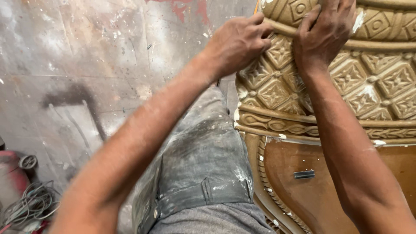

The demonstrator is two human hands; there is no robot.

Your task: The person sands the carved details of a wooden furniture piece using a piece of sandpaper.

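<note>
Starting far to the left of the carved panel (368, 82), a red machine (11, 173) with a small wheel sat at the frame's edge, a tangle of grey cable (30, 206) bunched just below it. Between that machine and the panel stretched the paint-spattered concrete floor (86, 65), marked by a dark sprayed patch. Nearer the panel, the person's dusty grey trousers (203, 151) ran down alongside its left edge, touching or nearly touching the moulded border. The left hand (238, 41) rested on the panel's upper left corner, fingers curled tightly together and knuckles raised, pressing against a diamond-shaped relief tile; whether anything was pinched inside the curled fingers could not be told. Just to its right, the right hand (327, 32) lay on the same panel, fingers bunched and bent over the raised band above the diamond tiles, with a scrap of white material (358, 21) showing at its right edge. The panel itself was tan, covered in rows of diamond reliefs with white filler smears, and below its rope-like border sat a smooth brown inset (312, 190) bearing a small metal clip (304, 174).
</note>
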